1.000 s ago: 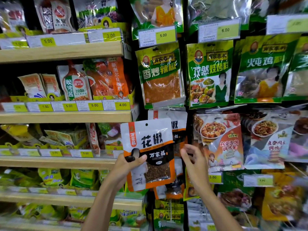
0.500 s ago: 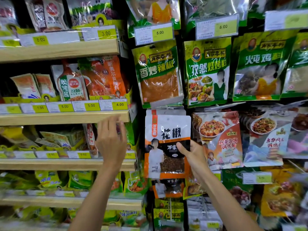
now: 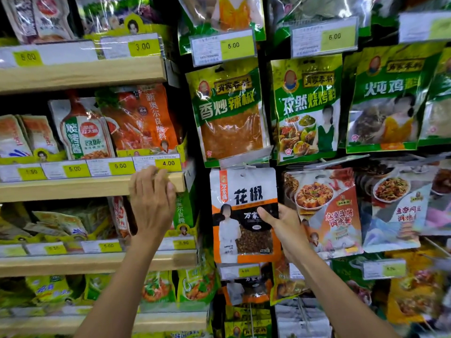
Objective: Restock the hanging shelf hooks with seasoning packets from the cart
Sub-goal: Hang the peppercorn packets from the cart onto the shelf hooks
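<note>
Against the hook wall right of the shelving, one white, orange and black peppercorn packet (image 3: pixel 244 215) sits flat and upright. It has a small punched hole near its top edge and a clear window low on its front showing dark grains. Whether it is on a hook cannot be told. A second packet (image 3: pixel 246 286) of the same print shows partly beneath it. Directly above runs a row of three glossy green packets (image 3: pixel 229 113), with a sliver of a fourth at the right edge of view, all flat, crinkled plastic. Just right of the peppercorn packet hang two pouches (image 3: pixel 324 211) printed with plated dishes. To the left, four pale wooden shelves (image 3: pixel 73 189) carry soft, shiny sachets, and the front strip of the second shelf from the top bears four yellow price tags (image 3: pixel 168 163). The right hand (image 3: pixel 280 225) pinches the peppercorn packet at its right edge, about mid-height, thumb across the front and fingers behind. The left hand (image 3: pixel 152 203) holds nothing. Its fingers are straight and close together, tips laid on the front edge of that second shelf near its right end, just under the 4.00 tag.
</note>
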A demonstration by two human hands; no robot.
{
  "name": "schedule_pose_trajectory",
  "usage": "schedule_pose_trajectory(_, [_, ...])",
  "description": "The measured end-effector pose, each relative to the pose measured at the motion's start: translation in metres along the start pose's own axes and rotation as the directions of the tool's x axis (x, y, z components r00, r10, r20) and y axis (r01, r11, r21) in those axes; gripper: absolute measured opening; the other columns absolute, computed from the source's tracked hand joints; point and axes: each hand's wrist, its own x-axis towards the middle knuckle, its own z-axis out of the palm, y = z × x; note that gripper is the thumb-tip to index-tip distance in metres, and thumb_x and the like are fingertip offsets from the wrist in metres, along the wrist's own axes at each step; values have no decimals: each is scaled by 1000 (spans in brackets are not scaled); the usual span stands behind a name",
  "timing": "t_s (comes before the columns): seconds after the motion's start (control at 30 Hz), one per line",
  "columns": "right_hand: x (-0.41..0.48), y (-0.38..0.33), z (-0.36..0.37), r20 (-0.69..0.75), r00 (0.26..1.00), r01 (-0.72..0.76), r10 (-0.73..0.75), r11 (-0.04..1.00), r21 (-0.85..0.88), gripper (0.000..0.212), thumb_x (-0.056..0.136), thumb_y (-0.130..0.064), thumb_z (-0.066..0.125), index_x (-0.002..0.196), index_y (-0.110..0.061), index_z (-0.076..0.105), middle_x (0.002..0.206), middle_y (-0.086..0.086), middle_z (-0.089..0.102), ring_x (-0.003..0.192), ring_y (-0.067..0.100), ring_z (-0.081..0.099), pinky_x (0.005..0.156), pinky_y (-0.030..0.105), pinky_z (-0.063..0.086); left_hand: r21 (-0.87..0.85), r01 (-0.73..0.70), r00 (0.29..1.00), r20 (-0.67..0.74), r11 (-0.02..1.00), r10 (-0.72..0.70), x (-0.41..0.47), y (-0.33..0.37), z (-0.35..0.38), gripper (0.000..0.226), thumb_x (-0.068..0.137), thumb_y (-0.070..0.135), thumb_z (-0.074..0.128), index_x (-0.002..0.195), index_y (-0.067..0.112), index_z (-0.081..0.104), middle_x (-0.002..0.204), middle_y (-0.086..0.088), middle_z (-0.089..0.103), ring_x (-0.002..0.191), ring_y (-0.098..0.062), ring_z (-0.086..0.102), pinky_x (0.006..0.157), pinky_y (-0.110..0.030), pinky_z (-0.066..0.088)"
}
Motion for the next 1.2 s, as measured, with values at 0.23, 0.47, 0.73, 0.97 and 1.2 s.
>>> schedule_pose_trajectory(0.23, [14, 6, 5, -80, 997, 2, -6, 999, -40, 8, 89, -18, 67, 96, -14, 70, 96, 1, 72, 98, 18, 67, 86, 33, 52, -18, -8, 1000, -10, 1000, 8, -4, -5, 8, 32, 100, 25, 31, 113, 3, 49, 110, -27, 55, 108, -36, 45, 108, -48, 28])
schedule_pose_trajectory(0.47, [32, 10, 14, -135, 991, -7, -3, 997, -71, 10, 90, -16, 66, 96, -8, 68, 98, 9, 71, 96, 21, 66, 87, 37, 51, -13, -22, 999, -37, 1000, 21, -9, -7, 6, 33, 98, 23, 36, 119, 2, 50, 116, -26, 58, 113, -36, 48, 111, -48, 27])
schedule_pose_trajectory(0.73, [64, 19, 28, -222, 975, -17, -4, 995, -93, 1, 89, -14, 68, 88, -14, 67, 86, -2, 68, 82, 11, 64, 68, 22, 47, -6, -40, 999, -5, 999, 40, -13, -11, 5, 34, 97, 21, 38, 125, 3, 48, 120, -27, 57, 116, -37, 48, 110, -49, 29])
schedule_pose_trajectory(0.97, [86, 25, 31, -274, 962, -53, 8, 986, -158, 25, 89, -16, 67, 110, -2, 66, 109, 12, 68, 103, 25, 63, 83, 30, 46, -18, -24, 999, 31, 1000, 24, -11, -7, -3, 33, 98, 21, 38, 124, 3, 48, 121, -27, 56, 116, -36, 47, 110, -49, 29])
schedule_pose_trajectory(1.2, [41, 20, 25, -309, 945, -28, -106, 917, -398, 42, 92, -19, 63, 128, 0, 53, 126, 16, 61, 119, 30, 55, 92, 32, 44, -63, -48, 998, 31, 997, 50, -11, 11, -28, 32, 96, 10, 44, 123, -4, 53, 124, -26, 57, 119, -35, 47, 111, -48, 30])
